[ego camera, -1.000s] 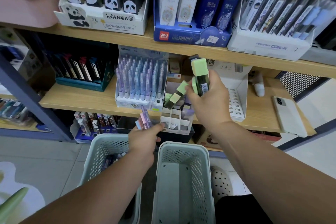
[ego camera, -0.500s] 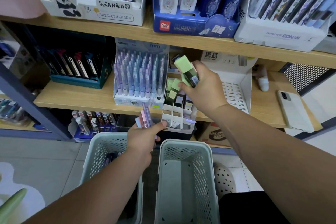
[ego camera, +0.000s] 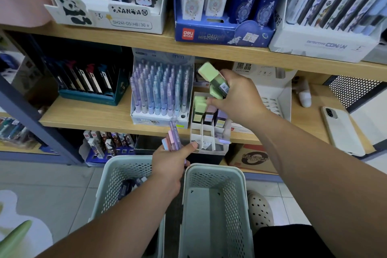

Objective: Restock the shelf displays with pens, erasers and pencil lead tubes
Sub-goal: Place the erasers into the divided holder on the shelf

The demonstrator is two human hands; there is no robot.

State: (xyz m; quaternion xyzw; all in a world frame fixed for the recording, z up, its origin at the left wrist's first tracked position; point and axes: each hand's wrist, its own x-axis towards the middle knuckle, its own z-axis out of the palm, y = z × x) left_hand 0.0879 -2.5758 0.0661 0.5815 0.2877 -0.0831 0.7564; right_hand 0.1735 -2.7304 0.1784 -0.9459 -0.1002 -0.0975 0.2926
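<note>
My right hand [ego camera: 238, 96] grips a bundle of green erasers [ego camera: 211, 78] in dark sleeves, just above the back row of a white divided eraser display box [ego camera: 206, 138] on the middle shelf. Its fingertips touch a green eraser [ego camera: 199, 103] standing in that back row beside purple ones. My left hand [ego camera: 169, 163] holds a bunch of pink and purple pens [ego camera: 172, 138] in front of the shelf edge, over the left basket [ego camera: 117, 176]. A white display of purple pens [ego camera: 159, 94] stands left of the eraser box.
Two pale green perforated baskets sit on the floor below; the right basket [ego camera: 215, 205] has nothing showing inside, the left one holds dark packets. A white phone [ego camera: 341, 130] lies on the shelf at right. Product boxes line the top shelf [ego camera: 146, 44].
My right hand has come down from above the shelf with the green erasers and now reaches the box's back row. The left hand has stayed in place with the pens.
</note>
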